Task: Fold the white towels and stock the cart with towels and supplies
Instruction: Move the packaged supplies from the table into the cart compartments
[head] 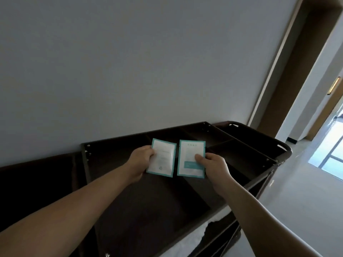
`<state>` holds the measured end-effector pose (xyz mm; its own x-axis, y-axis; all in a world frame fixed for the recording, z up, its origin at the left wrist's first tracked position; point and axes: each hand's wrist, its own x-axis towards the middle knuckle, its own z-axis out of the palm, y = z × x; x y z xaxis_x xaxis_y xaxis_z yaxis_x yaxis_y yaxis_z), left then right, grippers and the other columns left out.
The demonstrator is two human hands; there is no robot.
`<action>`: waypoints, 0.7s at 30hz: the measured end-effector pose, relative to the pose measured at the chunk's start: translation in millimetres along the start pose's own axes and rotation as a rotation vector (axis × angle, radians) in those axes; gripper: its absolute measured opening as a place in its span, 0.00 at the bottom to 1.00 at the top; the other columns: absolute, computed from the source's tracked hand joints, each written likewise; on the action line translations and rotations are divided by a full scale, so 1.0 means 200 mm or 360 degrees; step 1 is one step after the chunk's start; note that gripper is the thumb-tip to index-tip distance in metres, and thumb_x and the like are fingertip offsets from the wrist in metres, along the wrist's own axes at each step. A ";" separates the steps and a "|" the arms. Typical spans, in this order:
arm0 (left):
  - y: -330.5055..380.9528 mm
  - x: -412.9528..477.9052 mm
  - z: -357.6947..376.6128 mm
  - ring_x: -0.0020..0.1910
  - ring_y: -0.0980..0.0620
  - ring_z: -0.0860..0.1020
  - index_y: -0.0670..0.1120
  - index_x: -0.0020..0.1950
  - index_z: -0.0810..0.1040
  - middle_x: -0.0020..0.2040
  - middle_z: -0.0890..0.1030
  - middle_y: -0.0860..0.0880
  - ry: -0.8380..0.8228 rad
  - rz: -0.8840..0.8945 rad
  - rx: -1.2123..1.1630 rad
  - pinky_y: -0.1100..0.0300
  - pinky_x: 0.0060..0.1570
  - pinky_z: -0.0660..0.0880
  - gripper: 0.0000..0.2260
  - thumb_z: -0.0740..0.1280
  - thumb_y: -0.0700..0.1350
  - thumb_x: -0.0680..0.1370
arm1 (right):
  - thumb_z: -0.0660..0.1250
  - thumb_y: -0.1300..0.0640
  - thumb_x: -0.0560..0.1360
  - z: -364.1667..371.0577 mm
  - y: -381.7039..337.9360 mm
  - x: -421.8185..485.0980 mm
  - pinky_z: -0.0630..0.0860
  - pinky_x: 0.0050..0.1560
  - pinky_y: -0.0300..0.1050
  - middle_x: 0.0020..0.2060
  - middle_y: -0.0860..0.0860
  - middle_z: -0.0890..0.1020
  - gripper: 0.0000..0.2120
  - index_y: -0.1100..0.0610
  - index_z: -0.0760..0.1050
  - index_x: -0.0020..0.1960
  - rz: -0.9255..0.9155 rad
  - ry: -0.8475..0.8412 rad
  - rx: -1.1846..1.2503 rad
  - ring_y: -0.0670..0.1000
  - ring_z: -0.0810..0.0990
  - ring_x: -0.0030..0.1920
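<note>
Two flat white packets with teal borders hang side by side over the top tray of a dark brown cart (246, 156). My left hand (140, 162) pinches the left packet (163, 158) by its left edge. My right hand (211, 166) pinches the right packet (191, 158) at its right edge, thumb on its face. Both packets are held above the cart's divided compartments, not touching them. White towel fabric (193, 238) shows on a lower shelf of the cart.
The cart stands against a plain grey wall (130, 62). A dark cloth bag (37, 182) hangs at the cart's left end. To the right, a light floor (297, 191) leads past a wooden door frame (289, 75) toward a bright window.
</note>
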<state>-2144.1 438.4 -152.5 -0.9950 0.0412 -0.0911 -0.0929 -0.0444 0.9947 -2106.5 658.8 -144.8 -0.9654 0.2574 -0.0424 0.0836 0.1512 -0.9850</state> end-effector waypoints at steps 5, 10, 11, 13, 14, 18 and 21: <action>-0.03 0.21 -0.07 0.46 0.44 0.82 0.44 0.51 0.76 0.51 0.82 0.41 0.0169 -0.0004 0.0218 0.47 0.50 0.79 0.07 0.65 0.33 0.78 | 0.70 0.58 0.78 0.10 -0.02 0.36 0.83 0.49 0.53 0.40 0.54 0.86 0.06 0.57 0.82 0.43 -0.0054 -0.0098 -0.0051 0.55 0.86 0.43; -0.04 0.35 -0.08 0.41 0.46 0.80 0.43 0.47 0.78 0.45 0.82 0.43 0.0542 -0.0022 0.0369 0.55 0.41 0.76 0.04 0.66 0.36 0.76 | 0.71 0.59 0.76 0.20 0.00 0.83 0.82 0.53 0.59 0.43 0.58 0.85 0.08 0.57 0.80 0.39 -0.0078 -0.0224 -0.0195 0.59 0.85 0.46; -0.04 0.37 -0.08 0.41 0.46 0.79 0.44 0.45 0.79 0.44 0.82 0.43 0.0639 -0.0025 0.0384 0.55 0.42 0.75 0.04 0.67 0.36 0.76 | 0.71 0.59 0.76 0.22 0.01 0.93 0.81 0.53 0.59 0.43 0.59 0.85 0.07 0.57 0.80 0.38 -0.0073 -0.0276 -0.0245 0.60 0.85 0.46; -0.04 0.42 -0.05 0.41 0.46 0.79 0.45 0.44 0.79 0.44 0.82 0.43 0.0817 -0.0042 0.0386 0.53 0.43 0.76 0.04 0.67 0.37 0.76 | 0.73 0.58 0.74 0.28 0.05 1.10 0.82 0.52 0.57 0.43 0.59 0.85 0.05 0.60 0.81 0.41 -0.0068 -0.0417 -0.0416 0.59 0.85 0.45; -0.04 0.44 -0.03 0.42 0.46 0.80 0.44 0.45 0.79 0.45 0.82 0.43 0.0889 -0.0062 0.0387 0.52 0.45 0.77 0.04 0.66 0.37 0.76 | 0.74 0.58 0.74 0.31 0.07 1.18 0.82 0.51 0.55 0.43 0.59 0.85 0.06 0.61 0.82 0.44 -0.0073 -0.0479 -0.0529 0.59 0.85 0.44; -0.05 0.47 0.03 0.49 0.46 0.81 0.44 0.57 0.78 0.51 0.82 0.46 0.1129 -0.0142 0.0408 0.50 0.50 0.79 0.11 0.65 0.37 0.76 | 0.73 0.56 0.73 0.49 0.14 1.37 0.76 0.28 0.38 0.40 0.56 0.83 0.08 0.61 0.79 0.45 -0.0071 -0.0751 -0.0889 0.51 0.81 0.36; -0.07 0.47 0.02 0.50 0.46 0.81 0.43 0.59 0.78 0.53 0.82 0.45 0.1266 -0.0196 0.0397 0.52 0.48 0.80 0.14 0.63 0.36 0.75 | 0.72 0.56 0.74 0.61 0.17 1.41 0.66 0.20 0.36 0.35 0.51 0.77 0.11 0.62 0.79 0.51 -0.0040 -0.0870 -0.0980 0.47 0.75 0.32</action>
<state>-2236.3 446.6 -174.2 -0.7162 -0.6887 -0.1131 -0.2846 0.1402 0.9483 -2406.6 619.4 -209.9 -0.9395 -0.2303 -0.2537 0.0270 0.6882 -0.7250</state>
